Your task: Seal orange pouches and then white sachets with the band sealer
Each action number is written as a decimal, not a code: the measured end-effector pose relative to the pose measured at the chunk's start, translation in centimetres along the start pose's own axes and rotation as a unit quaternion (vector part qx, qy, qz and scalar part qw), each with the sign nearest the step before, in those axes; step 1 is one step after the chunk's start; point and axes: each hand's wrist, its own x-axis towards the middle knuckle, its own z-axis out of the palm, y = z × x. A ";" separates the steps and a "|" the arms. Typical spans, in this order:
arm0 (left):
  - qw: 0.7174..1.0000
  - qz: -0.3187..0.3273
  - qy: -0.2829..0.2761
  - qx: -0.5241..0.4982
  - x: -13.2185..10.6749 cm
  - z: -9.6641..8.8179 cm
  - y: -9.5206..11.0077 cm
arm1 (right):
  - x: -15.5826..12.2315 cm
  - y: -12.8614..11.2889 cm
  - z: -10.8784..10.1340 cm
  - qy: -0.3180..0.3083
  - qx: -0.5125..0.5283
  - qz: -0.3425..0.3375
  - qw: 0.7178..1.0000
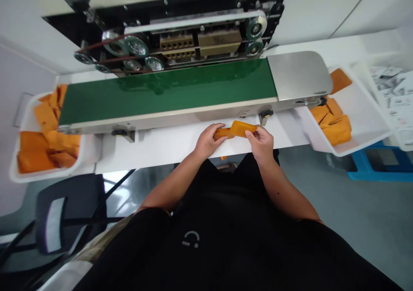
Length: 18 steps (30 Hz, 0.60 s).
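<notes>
Both my hands hold one orange pouch point(238, 129) just above the white table edge, in front of the sealing machine. My left hand point(208, 141) grips its left end with curled fingers. My right hand point(262, 143) pinches its right end between thumb and fingers. The green conveyor belt point(167, 91) runs left to right just beyond the pouch and carries nothing.
A white tray point(19, 170) at the left holds several orange pouches point(45, 140). Another white tray point(364, 123) at the right holds more orange pouches point(334, 125). Steel plate point(298, 74) ends the belt. Printed sheets point(392, 93) far right, blue crate point(380, 166), black chair point(61, 222).
</notes>
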 end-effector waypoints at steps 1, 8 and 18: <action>1.000 0.000 -0.002 0.002 0.0 0.0 0.1 | 0.2 -0.9 -0.2 0.008 0.020 0.011 1.000; 1.000 -0.006 -0.010 -0.002 -0.1 -0.1 0.3 | 5.0 -7.8 -2.1 0.092 0.132 -0.034 0.986; 1.000 0.015 -0.011 -0.012 -0.3 0.1 -0.1 | 17.1 -11.9 -4.0 0.084 0.126 0.115 0.982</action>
